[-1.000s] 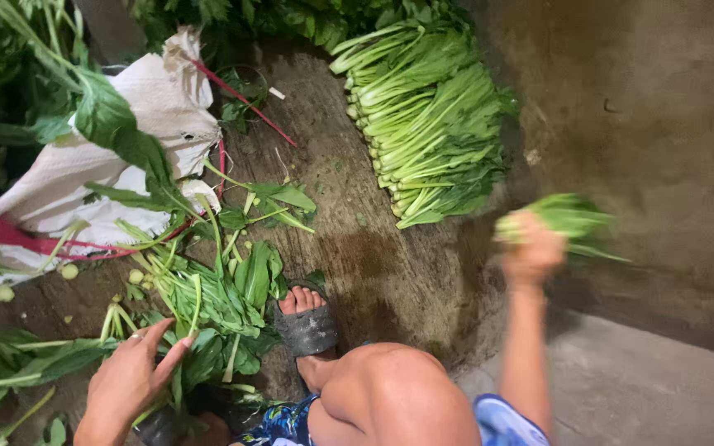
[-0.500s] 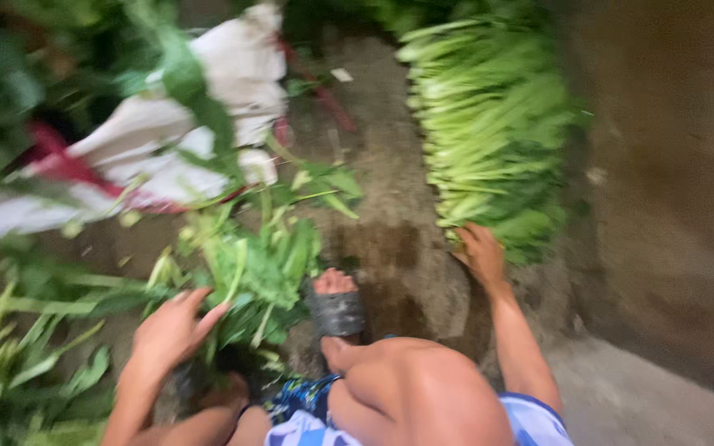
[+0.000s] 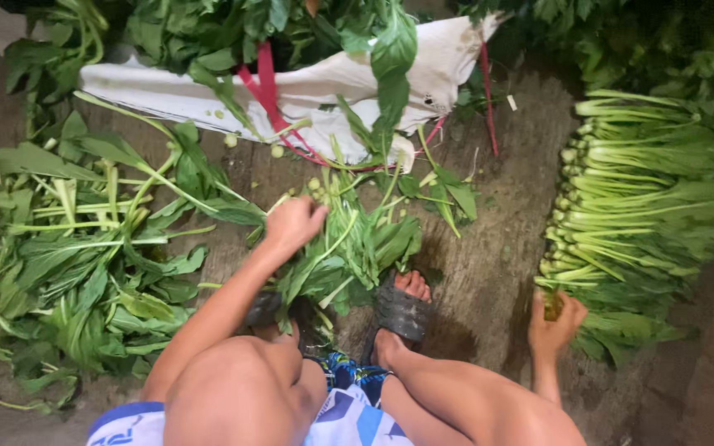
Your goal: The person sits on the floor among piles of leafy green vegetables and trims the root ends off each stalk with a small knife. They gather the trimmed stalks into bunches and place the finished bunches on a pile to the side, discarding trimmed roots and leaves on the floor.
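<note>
A bare, damp brown earthen floor [image 3: 506, 206] carries everything. At right lies a neat stack of leafy greens [image 3: 646, 215], pale stems pointing left. Loose leafy stalks [image 3: 76, 248] spread over the left side, with a smaller heap [image 3: 365, 244] at centre. A white sack with red straps [image 3: 324, 78] lies across the top.

Glossy leaves [image 3: 84, 281], rough ground [image 3: 506, 215]
</note>
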